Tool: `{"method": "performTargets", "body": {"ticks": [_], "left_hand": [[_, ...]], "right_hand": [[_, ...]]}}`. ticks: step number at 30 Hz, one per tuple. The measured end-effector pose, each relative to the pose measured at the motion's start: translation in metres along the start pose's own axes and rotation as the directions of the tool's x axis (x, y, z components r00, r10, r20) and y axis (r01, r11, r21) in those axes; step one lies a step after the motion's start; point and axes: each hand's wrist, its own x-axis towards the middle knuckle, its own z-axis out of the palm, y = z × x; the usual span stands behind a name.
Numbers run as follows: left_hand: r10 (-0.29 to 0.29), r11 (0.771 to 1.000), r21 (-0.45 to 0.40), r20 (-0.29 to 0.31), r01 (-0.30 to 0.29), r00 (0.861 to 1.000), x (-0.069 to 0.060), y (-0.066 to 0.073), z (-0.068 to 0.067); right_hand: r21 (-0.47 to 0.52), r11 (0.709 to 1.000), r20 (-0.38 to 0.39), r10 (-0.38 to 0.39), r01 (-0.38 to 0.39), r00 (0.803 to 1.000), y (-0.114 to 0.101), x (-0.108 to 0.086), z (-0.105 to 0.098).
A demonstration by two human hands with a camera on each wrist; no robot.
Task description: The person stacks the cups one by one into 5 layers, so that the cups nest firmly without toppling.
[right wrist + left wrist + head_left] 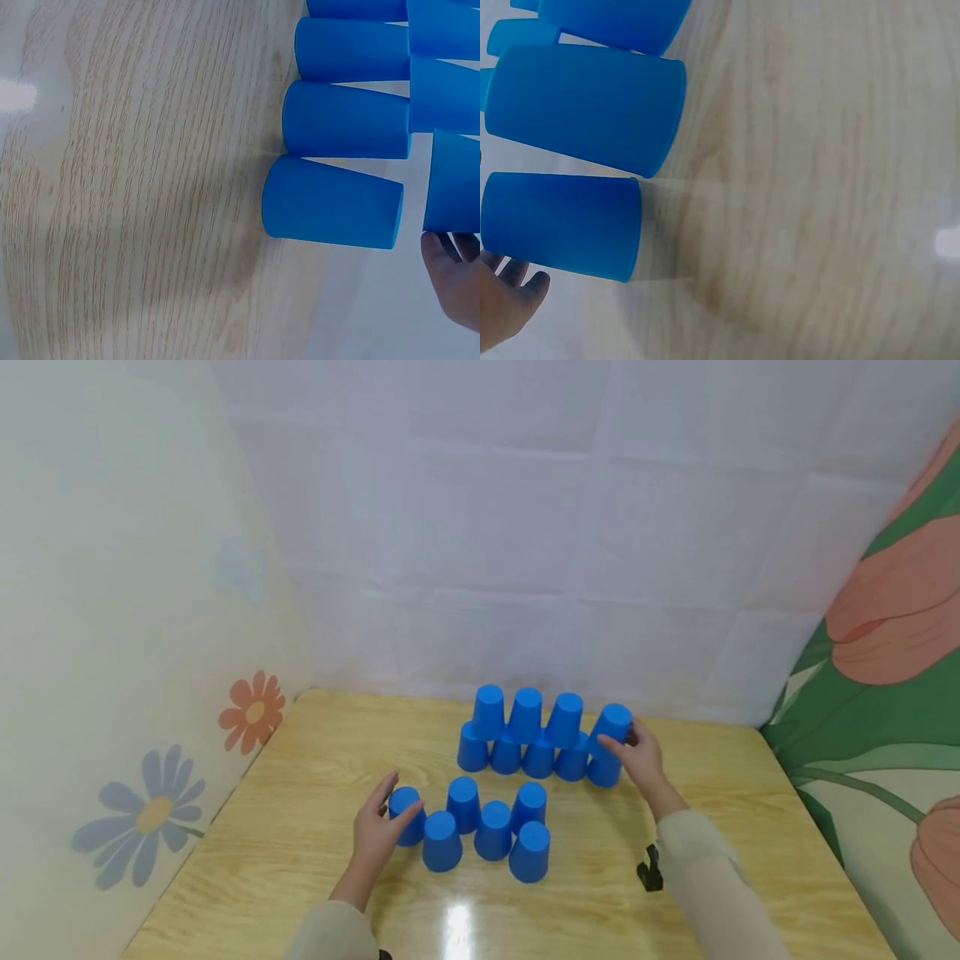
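Observation:
My right hand [641,760] holds a blue plastic cup [613,722] upside down at the right end of a two-level wall of blue cups. In the right wrist view a narrow gap separates this cup [456,184] from the lower cup [334,202]. Three upturned cups, one of them the middle cup [525,714], stand along the upper level. Nearer to me, my left hand [375,831] is spread around the leftmost front cup [407,818], which stands upside down on the table. In the left wrist view, fingers [534,289] lie close against its side; firm contact cannot be told.
Several more upturned blue cups, including the front right cup [529,853], stand loosely grouped on the wooden table [337,727]. A white cloth backdrop [510,527] rises behind the table. Flower-patterned panels flank both sides. A small black object [650,868] is beside my right sleeve.

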Motion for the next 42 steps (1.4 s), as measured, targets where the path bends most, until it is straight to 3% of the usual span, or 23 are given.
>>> {"method": "performTargets", "body": {"ticks": [7,18,24,42], "left_hand": [[-0.032,0.999,0.029,0.007,0.031,0.999,-0.003,-0.008,0.001],[-0.099,0.994,0.048,0.008,0.099,0.995,-0.007,-0.015,0.001],[-0.107,0.994,0.027,-0.005,0.107,0.994,-0.008,-0.019,0.002],[-0.169,0.985,0.028,0.046,0.168,0.985,-0.011,-0.024,0.0]], "right_hand": [[-0.023,0.998,-0.032,0.058,-0.059,0.998,0.002,0.006,0.001],[-0.001,0.993,-0.014,0.119,-0.119,0.993,-0.003,0.015,0.008],[0.006,0.991,-0.033,0.133,-0.133,0.991,-0.003,0.021,0.01],[-0.027,0.987,-0.014,0.158,-0.159,0.987,-0.004,0.025,0.011]]}}
